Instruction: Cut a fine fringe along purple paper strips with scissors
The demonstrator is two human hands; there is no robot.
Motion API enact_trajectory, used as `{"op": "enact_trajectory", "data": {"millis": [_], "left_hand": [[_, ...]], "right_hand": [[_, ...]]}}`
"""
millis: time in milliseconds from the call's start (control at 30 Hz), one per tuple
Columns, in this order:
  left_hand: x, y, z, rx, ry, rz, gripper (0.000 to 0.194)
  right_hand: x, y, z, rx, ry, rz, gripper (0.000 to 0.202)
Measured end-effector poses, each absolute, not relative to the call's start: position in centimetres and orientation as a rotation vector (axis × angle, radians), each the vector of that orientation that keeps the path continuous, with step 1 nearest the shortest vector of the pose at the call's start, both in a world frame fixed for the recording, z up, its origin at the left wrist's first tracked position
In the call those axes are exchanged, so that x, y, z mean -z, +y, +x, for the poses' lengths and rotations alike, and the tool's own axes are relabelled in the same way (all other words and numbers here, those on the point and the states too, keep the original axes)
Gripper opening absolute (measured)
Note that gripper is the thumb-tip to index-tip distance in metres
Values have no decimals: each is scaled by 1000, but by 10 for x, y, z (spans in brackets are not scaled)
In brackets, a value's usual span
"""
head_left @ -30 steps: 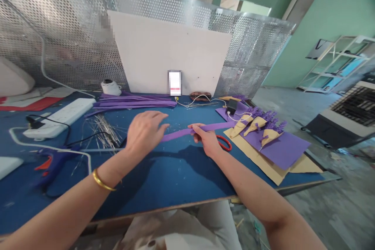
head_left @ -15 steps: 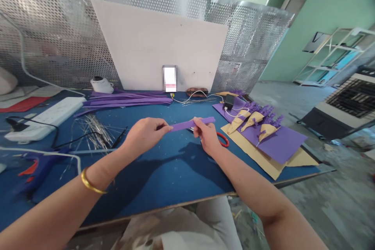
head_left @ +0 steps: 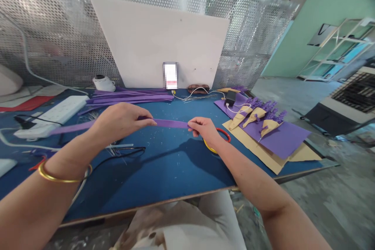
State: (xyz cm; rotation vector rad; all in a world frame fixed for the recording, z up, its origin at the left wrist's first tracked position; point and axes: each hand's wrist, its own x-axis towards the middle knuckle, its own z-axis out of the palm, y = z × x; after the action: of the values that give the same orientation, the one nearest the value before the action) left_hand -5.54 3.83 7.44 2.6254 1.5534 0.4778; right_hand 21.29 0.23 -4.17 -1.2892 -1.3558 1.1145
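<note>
A long purple strip (head_left: 172,124) is stretched between my two hands above the blue table (head_left: 164,175). My left hand (head_left: 121,121) pinches it partway along, and its other end trails out to the left past the wrist. At the strip's right end my right hand (head_left: 202,129) grips it between thumb and fingers. Scissors with red and yellow handles (head_left: 224,134) lie on the table, partly hidden by my right hand and wrist. More purple strips (head_left: 131,97) are bunched behind my hands.
Left are a white power strip (head_left: 70,111), cords and a partly hidden pile of thin wires. Right, small purple bouquets in tan wraps (head_left: 269,126) lie on a purple sheet (head_left: 288,140). A lit phone (head_left: 171,75) leans on the white board (head_left: 140,43); a black charger (head_left: 230,97) stands nearby.
My left hand has moved left along the strip, so a longer stretch shows between my hands. My right hand now holds the strip's very end, and more of the scissors shows.
</note>
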Motion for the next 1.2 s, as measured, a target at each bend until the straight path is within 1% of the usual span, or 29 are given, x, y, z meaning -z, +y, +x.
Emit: {"op": "enact_trajectory", "data": {"millis": [133,233,367,500,633,767,867,967,1133,1200], "left_hand": [[-74,52,-70,-501,1690,2674,18],[-60,51,-65,-612,1688,2661,10],[-29,36,-37,-676,1485,2644,30],[-11,37,-26,-606,1356,2550,35],[-11,52,-43,-537,1326,2455,40],[-13,52,-50,-549,1242,2432,31],[-13,40,-42,-682,1242,2489,24],[-9,25,-29,-803,1229,2583,24],[1,10,-14,-996,1008,2996,25],[3,8,-13,-1068,979,3097,24]], "right_hand": [[47,8,217,-1009,-1404,-1349,24],[50,7,215,-946,-1464,-1337,23],[49,-1,207,-861,-1543,-1277,20],[41,-8,204,-736,-1580,-1226,21],[31,-9,212,-555,-1564,-1243,20],[27,-7,221,-294,-1563,-1300,24],[25,-8,223,-31,-1594,-1321,21],[23,-14,217,196,-1715,-1276,25],[22,-28,201,401,-1976,-1127,12],[21,-32,199,476,-2006,-1088,14]]}}
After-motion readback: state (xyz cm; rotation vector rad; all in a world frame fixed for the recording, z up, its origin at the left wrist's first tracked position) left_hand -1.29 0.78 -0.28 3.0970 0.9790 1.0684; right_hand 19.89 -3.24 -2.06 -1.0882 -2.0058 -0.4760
